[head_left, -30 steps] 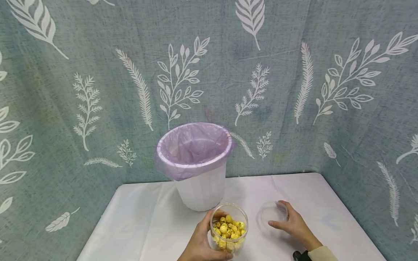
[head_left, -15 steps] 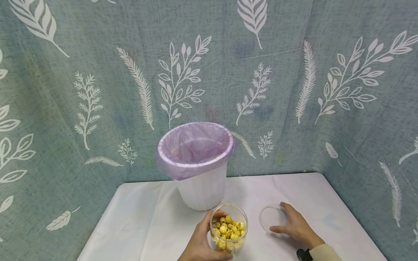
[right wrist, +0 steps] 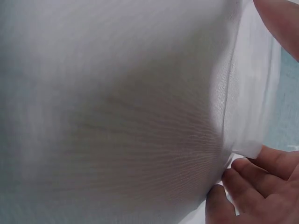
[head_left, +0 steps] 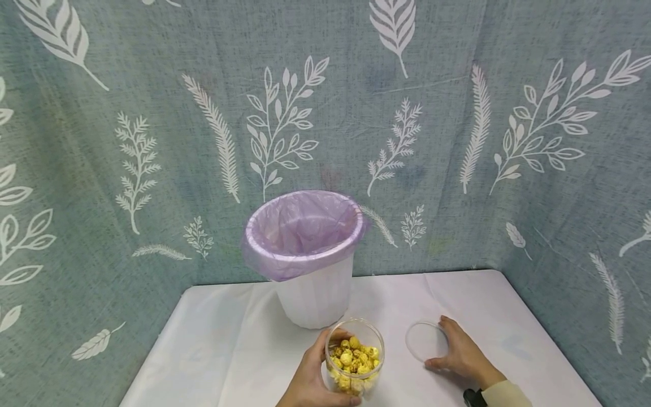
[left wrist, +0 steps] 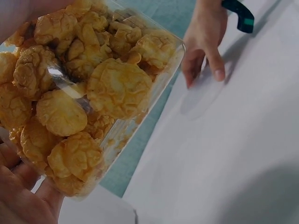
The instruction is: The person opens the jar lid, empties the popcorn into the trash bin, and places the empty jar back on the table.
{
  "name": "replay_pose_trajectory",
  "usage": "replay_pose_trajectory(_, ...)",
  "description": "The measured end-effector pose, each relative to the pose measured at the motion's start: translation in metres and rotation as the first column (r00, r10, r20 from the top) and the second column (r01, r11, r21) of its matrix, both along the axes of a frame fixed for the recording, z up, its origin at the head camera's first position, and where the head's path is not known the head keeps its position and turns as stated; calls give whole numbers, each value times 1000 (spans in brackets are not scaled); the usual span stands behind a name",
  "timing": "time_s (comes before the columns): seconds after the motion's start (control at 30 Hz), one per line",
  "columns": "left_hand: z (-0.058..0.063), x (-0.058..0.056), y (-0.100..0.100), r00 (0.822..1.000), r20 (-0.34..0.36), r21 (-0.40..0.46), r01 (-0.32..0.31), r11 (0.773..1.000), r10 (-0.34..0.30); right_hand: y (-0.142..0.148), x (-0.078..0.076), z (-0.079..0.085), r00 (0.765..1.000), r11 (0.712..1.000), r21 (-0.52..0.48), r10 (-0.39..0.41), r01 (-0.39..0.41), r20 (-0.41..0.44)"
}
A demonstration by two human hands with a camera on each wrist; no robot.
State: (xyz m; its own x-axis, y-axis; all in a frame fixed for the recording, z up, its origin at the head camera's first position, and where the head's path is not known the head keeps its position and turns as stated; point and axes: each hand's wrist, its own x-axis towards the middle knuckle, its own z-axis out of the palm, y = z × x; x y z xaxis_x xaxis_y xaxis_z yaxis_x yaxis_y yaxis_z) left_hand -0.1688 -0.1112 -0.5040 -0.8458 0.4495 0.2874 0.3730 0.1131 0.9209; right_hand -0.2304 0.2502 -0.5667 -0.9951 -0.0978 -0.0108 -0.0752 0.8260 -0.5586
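My left hand [head_left: 315, 376] grips a clear jar [head_left: 380, 376] by its side, low at the table's front. Golden popcorn [head_left: 356, 357] fills its lower part, and its mouth is uncovered. The left wrist view shows the popcorn [left wrist: 119, 88] close up through the jar wall. My right hand [head_left: 465, 353] is at the right edge of a clear round lid [head_left: 408, 339] lying on the table. Its thumb and fingers are spread at the rim, fairly straight, as the left wrist view also shows. In the right wrist view fingertips [right wrist: 261, 151] touch the lid's edge [right wrist: 252, 93].
A white bin [head_left: 317, 299] lined with a purple bag [head_left: 300, 226] stands behind the jar, its mouth uncovered. White cloth [head_left: 208, 339] covers the table. Patterned green curtain [head_left: 325, 135] hangs behind and at both sides.
The lid, tilted in my right hand a second ago, now lies flat on the table. The right thumb and fingers have shifted slightly right. My left hand and the jar stay nearly still.
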Motion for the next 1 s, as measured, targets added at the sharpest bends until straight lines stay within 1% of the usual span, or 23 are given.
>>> replay_pose_trajectory(0.1,1,0,-1,1000,-4,4,-1,1000,1,0,0,1,1000,1000,0,3,-3,12)
replay_pose_trajectory(0.3,2,2,-3,1000,-1,7,1,1000,-1,-1,2,6,1000,1000,15,6,-6,8)
replay_pose_trajectory(0.47,2,3,-4,1000,-10,6,-1,1000,1,-3,1,15,1000,1000,11,-18,18,18)
replay_pose_trajectory(0.57,2,3,-5,1000,-17,10,-1,1000,1,-4,-1,22,1000,1000,-1,-18,18,-9)
replay_pose_trajectory(0.67,2,3,-6,1000,-16,11,-5,1000,5,-6,-3,31,999,998,-68,-8,5,-44)
replay_pose_trajectory(0.77,1,4,-7,1000,-17,13,-10,1000,10,-11,-7,42,998,986,-164,2,-13,-65)
replay_pose_trajectory(0.9,0,4,-9,1000,-12,17,-11,1000,11,-22,-14,64,994,962,-270,17,-46,-108)
replay_pose_trajectory(1.0,-1,5,-11,1000,-10,19,-13,1000,13,-31,-19,83,988,941,-327,36,-83,-148)
